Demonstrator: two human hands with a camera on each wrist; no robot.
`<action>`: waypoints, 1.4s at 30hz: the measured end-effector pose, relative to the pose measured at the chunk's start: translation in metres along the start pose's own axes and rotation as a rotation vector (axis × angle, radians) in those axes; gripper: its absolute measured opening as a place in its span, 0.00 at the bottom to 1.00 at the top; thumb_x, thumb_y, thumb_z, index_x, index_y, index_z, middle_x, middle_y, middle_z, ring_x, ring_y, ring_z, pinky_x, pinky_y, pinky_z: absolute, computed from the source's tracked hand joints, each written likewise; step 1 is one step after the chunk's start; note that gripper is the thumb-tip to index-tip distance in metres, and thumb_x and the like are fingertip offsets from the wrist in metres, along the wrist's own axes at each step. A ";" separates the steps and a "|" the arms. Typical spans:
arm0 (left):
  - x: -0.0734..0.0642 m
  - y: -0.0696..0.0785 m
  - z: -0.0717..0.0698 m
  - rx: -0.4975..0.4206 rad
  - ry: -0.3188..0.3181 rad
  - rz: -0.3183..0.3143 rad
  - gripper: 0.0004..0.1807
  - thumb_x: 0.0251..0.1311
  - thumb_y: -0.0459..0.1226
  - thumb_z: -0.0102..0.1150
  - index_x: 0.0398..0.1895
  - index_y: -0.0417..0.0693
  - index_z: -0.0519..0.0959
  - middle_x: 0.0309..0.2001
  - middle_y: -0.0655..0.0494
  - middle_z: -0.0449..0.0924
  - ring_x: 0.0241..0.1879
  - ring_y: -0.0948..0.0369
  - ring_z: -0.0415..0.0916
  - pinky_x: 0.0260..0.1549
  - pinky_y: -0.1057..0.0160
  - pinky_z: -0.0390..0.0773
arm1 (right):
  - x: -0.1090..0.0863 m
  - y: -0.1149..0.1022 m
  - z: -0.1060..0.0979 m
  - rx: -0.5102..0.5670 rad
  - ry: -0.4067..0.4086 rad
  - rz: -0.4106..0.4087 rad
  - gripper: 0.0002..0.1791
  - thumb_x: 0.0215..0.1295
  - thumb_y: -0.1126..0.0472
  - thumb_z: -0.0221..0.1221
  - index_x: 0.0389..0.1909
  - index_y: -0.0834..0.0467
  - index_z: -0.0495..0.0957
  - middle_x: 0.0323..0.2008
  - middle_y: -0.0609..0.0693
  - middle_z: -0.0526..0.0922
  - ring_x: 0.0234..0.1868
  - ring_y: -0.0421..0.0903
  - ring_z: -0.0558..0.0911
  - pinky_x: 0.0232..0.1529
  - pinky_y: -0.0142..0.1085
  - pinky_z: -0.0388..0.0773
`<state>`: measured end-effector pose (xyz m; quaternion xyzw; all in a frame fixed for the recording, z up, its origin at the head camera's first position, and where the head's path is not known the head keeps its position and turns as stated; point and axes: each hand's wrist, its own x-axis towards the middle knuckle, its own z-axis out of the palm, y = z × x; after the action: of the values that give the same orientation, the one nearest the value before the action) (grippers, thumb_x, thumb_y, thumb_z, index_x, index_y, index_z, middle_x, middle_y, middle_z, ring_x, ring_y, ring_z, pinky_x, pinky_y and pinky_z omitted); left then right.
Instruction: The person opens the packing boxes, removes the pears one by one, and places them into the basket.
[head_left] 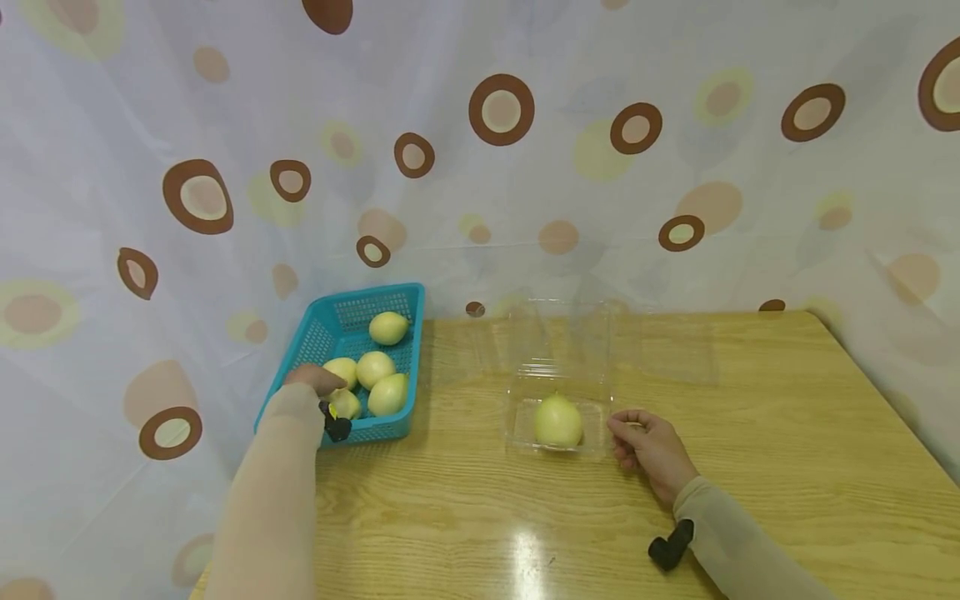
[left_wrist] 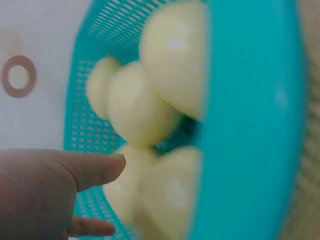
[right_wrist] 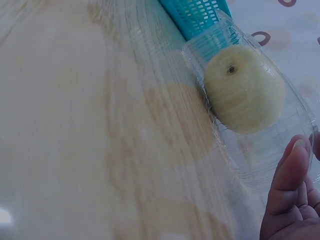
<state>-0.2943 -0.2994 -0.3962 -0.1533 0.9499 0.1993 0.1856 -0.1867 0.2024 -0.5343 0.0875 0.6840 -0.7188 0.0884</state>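
Observation:
My left hand point(head_left: 313, 379) reaches over the near left side of a blue plastic basket point(head_left: 417, 350) holding several pale yellow pears point(head_left: 387, 395). In the left wrist view its thumb point(left_wrist: 100, 169) is straight beside the nearest pears point(left_wrist: 172, 187), with nothing gripped. A clear plastic clamshell box point(head_left: 517, 417) stands lid up on the table, with one pear point(head_left: 558, 422) inside. My right hand point(head_left: 654, 450) pinches the right edge of the box between thumb and fingers. The right wrist view shows this pear point(right_wrist: 245, 90) behind the clear wall.
Other clear plastic boxes point(head_left: 678, 350) lie at the back of the wooden table point(head_left: 450, 517), on both sides of the box in use. They are hard to make out. A white curtain point(head_left: 465, 183) with brown rings hangs behind and to the left.

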 end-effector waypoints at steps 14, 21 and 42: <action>-0.022 0.072 -0.007 0.001 0.174 0.321 0.41 0.65 0.52 0.51 0.69 0.28 0.57 0.67 0.31 0.59 0.64 0.37 0.60 0.59 0.42 0.66 | -0.002 -0.006 0.001 -0.004 0.009 -0.020 0.23 0.67 0.55 0.60 0.52 0.68 0.68 0.27 0.51 0.77 0.23 0.40 0.76 0.24 0.32 0.75; -0.053 0.118 0.008 0.008 0.143 0.458 0.40 0.65 0.54 0.54 0.70 0.36 0.60 0.66 0.39 0.65 0.59 0.43 0.69 0.54 0.45 0.72 | 0.000 -0.003 0.002 -0.014 0.008 -0.010 0.22 0.67 0.55 0.60 0.51 0.67 0.69 0.28 0.51 0.77 0.24 0.41 0.76 0.24 0.32 0.76; -0.085 0.189 0.100 0.024 -0.008 0.705 0.34 0.64 0.53 0.56 0.64 0.38 0.70 0.55 0.45 0.78 0.50 0.54 0.78 0.48 0.55 0.77 | -0.001 -0.005 0.005 -0.036 0.018 -0.019 0.23 0.68 0.54 0.59 0.53 0.67 0.68 0.29 0.52 0.77 0.24 0.41 0.76 0.26 0.32 0.77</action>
<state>-0.2587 -0.0722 -0.3852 0.1868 0.9460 0.2406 0.1110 -0.1872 0.1981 -0.5295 0.0857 0.6982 -0.7066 0.0769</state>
